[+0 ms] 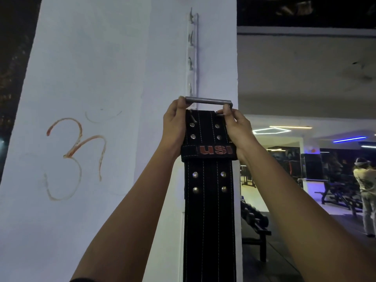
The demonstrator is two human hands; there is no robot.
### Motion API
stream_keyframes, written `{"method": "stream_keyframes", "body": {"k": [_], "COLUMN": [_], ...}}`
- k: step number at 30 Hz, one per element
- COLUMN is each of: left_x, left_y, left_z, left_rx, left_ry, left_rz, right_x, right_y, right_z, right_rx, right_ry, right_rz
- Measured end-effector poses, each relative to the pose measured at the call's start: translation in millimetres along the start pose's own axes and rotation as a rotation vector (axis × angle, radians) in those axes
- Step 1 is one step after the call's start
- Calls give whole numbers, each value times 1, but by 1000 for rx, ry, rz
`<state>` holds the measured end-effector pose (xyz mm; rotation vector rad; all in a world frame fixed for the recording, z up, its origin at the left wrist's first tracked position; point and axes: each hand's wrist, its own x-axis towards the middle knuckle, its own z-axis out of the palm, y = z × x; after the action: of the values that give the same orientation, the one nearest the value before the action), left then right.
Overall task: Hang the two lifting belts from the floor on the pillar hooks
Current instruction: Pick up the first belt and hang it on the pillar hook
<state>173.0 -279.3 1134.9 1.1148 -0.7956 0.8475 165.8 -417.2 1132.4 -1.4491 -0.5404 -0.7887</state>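
A person holds a black lifting belt (209,200) up against a white pillar (91,78), just below a vertical rack of hooks (191,58). The left hand (175,127) and right hand (237,129) pinch its metal buckle (207,100) at either end, fingers closed. The belt hangs straight, looking thick, stiff and fairly heavy; the rigid buckle seems the surest hold.

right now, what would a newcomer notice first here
Dead centre, both hands, left hand and right hand, hold a black belt by its metal buckle against the white pillar. Just above runs a vertical hook rail, and a reddish scrawl marks the pillar's left face.
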Motion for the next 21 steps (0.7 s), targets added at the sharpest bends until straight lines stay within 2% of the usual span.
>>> {"method": "stream_keyframes", "body": {"k": [4, 9, 14, 21], "left_x": [20, 41, 61, 83], "left_y": [5, 7, 9, 18], "left_z": [2, 0, -2, -5], "left_rx": [53, -2, 41, 133], "left_ry": [61, 147, 169, 173], "left_rz": [36, -16, -74, -89], "right_x": [19, 39, 54, 67], "right_y": [-9, -19, -26, -38], "right_z": [1, 13, 26, 34], "right_rx": [-38, -27, -35, 42], "right_ry": [-26, -45, -56, 13], "right_rz": [-35, -31, 5, -30]}}
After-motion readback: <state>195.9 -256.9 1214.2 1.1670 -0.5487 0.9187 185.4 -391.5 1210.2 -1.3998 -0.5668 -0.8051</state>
